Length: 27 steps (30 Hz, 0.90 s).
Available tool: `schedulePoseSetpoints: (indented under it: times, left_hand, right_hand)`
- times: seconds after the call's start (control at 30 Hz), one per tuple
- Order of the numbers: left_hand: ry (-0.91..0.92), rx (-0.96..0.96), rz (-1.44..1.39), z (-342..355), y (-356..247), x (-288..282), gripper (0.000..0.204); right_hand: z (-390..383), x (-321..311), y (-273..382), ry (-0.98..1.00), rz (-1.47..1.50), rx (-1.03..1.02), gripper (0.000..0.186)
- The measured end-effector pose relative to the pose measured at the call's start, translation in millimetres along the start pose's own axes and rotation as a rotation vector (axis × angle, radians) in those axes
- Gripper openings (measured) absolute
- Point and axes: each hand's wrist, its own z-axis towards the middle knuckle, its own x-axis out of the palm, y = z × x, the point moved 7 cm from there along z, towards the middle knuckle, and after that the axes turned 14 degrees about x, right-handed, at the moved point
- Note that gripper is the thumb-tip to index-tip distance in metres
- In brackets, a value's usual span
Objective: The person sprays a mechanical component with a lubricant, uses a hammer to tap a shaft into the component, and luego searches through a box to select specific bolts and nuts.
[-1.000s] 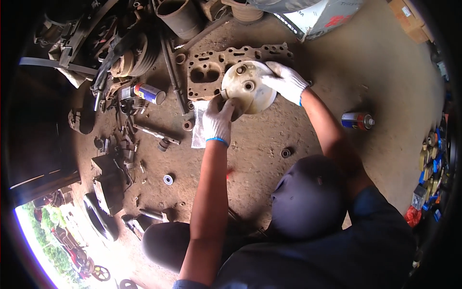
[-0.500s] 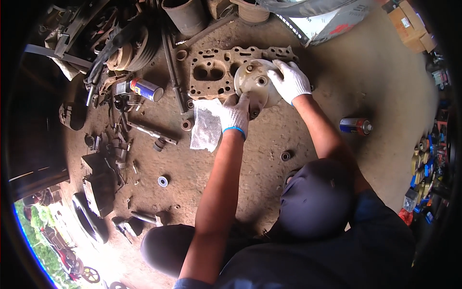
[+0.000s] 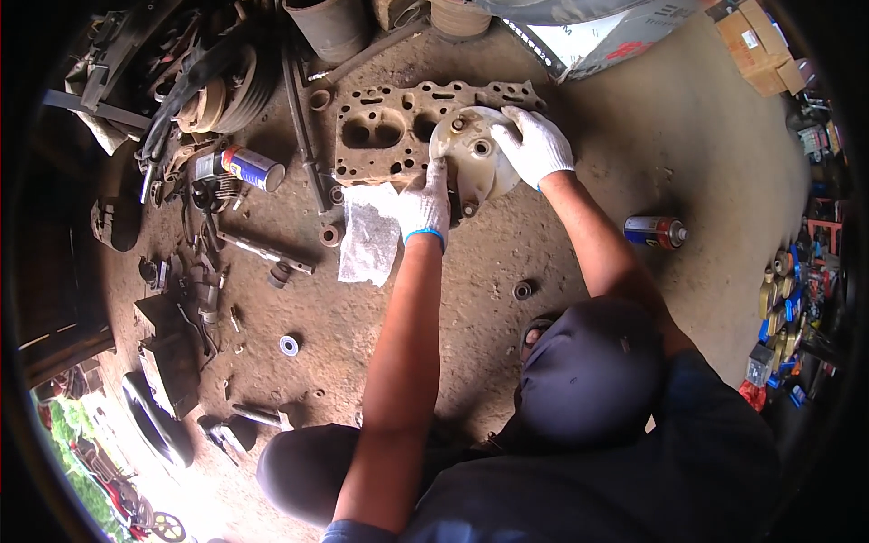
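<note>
Both my hands wear white knitted gloves and hold a round, dull silver metal plate, which looks like a brake plate. My left hand grips its lower left edge, thumb up along the rim. My right hand is closed round the upper right edge, fingers over the top. The plate has a raised hub hole and a round boss; it is tilted above a rusty engine cylinder head and covers part of it. White bubble wrap hangs or lies right beside my left hand; I cannot tell if it is held.
Spray cans lie at left and right. Bearings and loose metal parts litter the dirt floor. A long rod lies left of the cylinder head. Pots stand behind it, and a cardboard box stands far right.
The whole view has shifted slightly, so things sit further left. My left hand has moved to the plate's left rim, uncovering more of its lower part. The right hand keeps its hold.
</note>
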Motion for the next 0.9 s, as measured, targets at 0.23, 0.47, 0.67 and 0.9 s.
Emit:
schedulePoseSetpoints:
  times: [0.23,0.47,0.67,0.9]
  left_hand:
    - [0.155,-0.197,-0.106,-17,-12,11,0.052]
    - [0.103,-0.249,-0.382,-23,-6,25,0.065]
    - [0.135,-0.231,-0.363,-13,-14,28,0.064]
    - [0.099,-0.074,0.051,-13,-29,18,0.067]
  right_hand:
    - [3,3,-2,0.013,-0.048,0.030,0.048]
    - [-8,-8,3,0.020,-0.011,0.022,0.057]
    - [-29,-24,49,-0.035,-0.114,-0.324,0.073]
    - [-25,9,55,0.059,-0.313,-0.353,0.084]
